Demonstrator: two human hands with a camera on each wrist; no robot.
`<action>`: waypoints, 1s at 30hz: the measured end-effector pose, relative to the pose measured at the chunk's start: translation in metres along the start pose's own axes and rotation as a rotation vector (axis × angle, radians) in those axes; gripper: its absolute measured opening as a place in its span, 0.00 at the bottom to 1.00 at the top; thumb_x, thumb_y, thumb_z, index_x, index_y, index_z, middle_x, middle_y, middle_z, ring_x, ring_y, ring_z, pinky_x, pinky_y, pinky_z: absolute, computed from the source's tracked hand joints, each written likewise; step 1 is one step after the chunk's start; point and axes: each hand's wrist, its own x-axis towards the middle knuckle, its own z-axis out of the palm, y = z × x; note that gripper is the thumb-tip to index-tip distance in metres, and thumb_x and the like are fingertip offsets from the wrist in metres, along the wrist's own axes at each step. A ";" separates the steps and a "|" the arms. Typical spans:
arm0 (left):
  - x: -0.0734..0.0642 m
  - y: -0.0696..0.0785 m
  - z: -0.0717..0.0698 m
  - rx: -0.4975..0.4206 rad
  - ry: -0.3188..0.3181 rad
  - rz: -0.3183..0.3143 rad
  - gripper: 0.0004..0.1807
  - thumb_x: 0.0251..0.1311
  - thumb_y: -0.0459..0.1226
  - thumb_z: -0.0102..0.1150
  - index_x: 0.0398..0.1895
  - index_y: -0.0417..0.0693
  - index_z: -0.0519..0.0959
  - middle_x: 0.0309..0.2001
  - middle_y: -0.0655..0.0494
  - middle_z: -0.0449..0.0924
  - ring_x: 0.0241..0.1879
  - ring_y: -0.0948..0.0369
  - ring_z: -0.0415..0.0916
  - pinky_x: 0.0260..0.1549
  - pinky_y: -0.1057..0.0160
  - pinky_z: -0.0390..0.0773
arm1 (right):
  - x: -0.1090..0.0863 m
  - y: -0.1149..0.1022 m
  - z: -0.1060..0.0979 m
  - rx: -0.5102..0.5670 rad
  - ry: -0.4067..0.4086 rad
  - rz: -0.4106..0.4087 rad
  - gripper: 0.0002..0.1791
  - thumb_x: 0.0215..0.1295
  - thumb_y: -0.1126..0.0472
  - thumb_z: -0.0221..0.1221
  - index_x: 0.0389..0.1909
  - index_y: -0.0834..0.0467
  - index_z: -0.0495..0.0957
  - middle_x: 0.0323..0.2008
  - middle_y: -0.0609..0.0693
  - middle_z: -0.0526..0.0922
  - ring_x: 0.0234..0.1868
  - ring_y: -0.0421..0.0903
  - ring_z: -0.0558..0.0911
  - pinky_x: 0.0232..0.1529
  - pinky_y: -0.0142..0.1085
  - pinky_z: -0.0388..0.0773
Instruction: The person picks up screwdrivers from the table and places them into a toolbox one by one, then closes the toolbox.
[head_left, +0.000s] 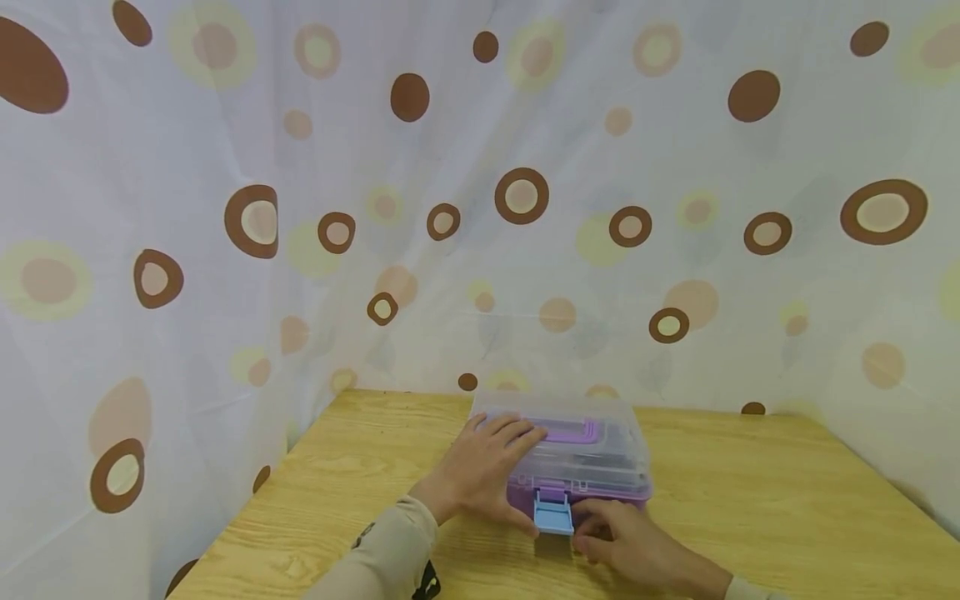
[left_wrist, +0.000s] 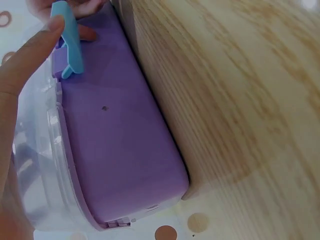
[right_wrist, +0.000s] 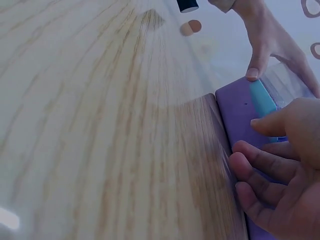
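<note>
A box with a purple base (left_wrist: 120, 130), a clear lid (head_left: 555, 400) and a purple handle (head_left: 588, 432) sits on the wooden table. On its front, a light blue latch (head_left: 553, 517) stands tilted outward from the base. My left hand (head_left: 491, 467) rests spread over the lid's left part, its thumb reaching down to the latch's left edge. At the latch's other side, my right hand (head_left: 626, 542) pinches the edge, with a fingertip behind the latch and the thumb at its outer side. Its other fingers bend loosely in front of the base.
The wooden table (head_left: 750, 492) extends to both sides of the box. Behind and to the left hangs a white dotted curtain (head_left: 585, 150). A small black object (head_left: 427, 581) lies near the left sleeve at the bottom of the head view.
</note>
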 end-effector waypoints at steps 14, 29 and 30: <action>-0.001 -0.001 -0.004 -0.066 -0.021 -0.017 0.64 0.41 0.81 0.61 0.80 0.58 0.63 0.74 0.60 0.67 0.73 0.57 0.60 0.69 0.38 0.61 | 0.003 0.000 0.005 0.045 0.053 0.095 0.30 0.75 0.55 0.61 0.62 0.79 0.70 0.43 0.56 0.87 0.32 0.50 0.85 0.34 0.39 0.83; -0.001 -0.001 -0.010 -0.157 -0.017 -0.036 0.48 0.59 0.72 0.57 0.77 0.57 0.68 0.73 0.58 0.69 0.73 0.53 0.63 0.68 0.36 0.61 | 0.005 -0.011 0.011 0.034 0.104 0.116 0.21 0.82 0.49 0.51 0.43 0.63 0.82 0.35 0.51 0.84 0.31 0.50 0.84 0.33 0.40 0.82; -0.001 0.000 -0.009 -0.168 -0.016 -0.043 0.47 0.60 0.72 0.56 0.76 0.57 0.69 0.73 0.59 0.70 0.73 0.53 0.63 0.68 0.36 0.61 | 0.005 -0.011 0.012 0.029 0.111 0.117 0.22 0.82 0.49 0.50 0.43 0.63 0.82 0.34 0.51 0.84 0.31 0.50 0.84 0.33 0.40 0.82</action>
